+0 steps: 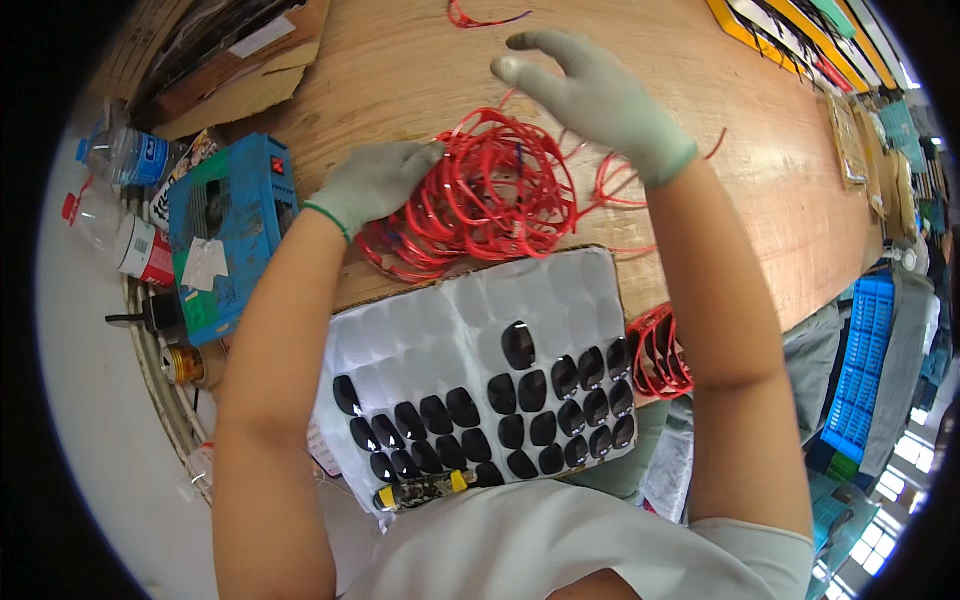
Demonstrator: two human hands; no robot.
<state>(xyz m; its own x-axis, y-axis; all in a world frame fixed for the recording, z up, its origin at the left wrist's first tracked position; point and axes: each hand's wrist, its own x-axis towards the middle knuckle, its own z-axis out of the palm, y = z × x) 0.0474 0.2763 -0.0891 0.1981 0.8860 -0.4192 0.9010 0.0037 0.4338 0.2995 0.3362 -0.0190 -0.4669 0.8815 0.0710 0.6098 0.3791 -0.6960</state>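
My left hand (375, 180), in a grey glove, rests on the left side of a tangled pile of red eyeglass frames (480, 195) on the wooden table, fingers pressed against the frames. Above the pile hovers my right hand (590, 95), also gloved, with its fingers spread and nothing visibly in it. Close to my body lies a white moulded tray (420, 320) holding several dark lenses (530, 390) in its nearer rows. A small yellow-ended tool (420, 490) lies at the tray's near edge.
A blue box (235, 230) stands at the left with plastic bottles (115, 160) beyond it. Cardboard pieces (240, 70) lie at the far left. More red frames (660, 350) sit by the tray's right edge, and one red frame (480, 17) lies at the far side. Blue crates (865, 370) stand right.
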